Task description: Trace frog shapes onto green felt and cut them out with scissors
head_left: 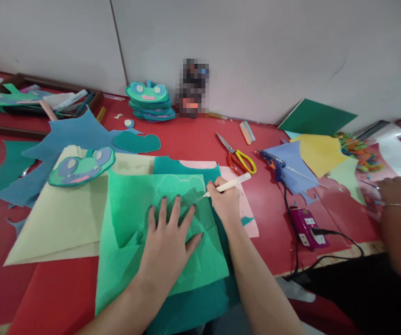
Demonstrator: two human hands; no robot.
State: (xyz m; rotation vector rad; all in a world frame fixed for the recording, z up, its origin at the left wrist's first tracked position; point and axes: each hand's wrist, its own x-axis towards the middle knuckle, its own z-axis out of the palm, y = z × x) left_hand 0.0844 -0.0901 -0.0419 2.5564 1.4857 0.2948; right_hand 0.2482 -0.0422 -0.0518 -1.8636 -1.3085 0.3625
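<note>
Drawing cleanly calls for a steady green sheet (132,197): it lies over a teal sheet (190,307) on the desk (193,143), under the wide-spread, empty fingers of the left hand (167,235); the fingers of the right hand (226,201) pinch the white pen (234,182).

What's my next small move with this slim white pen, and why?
Perhaps slide the left hand slightly toward you: its spread fingers reach the lower part of the pale, cloud-like outline on the bright green, felt-like sheet, while the right hand holds the slim white pen with its tip near the outline's right side.
</note>
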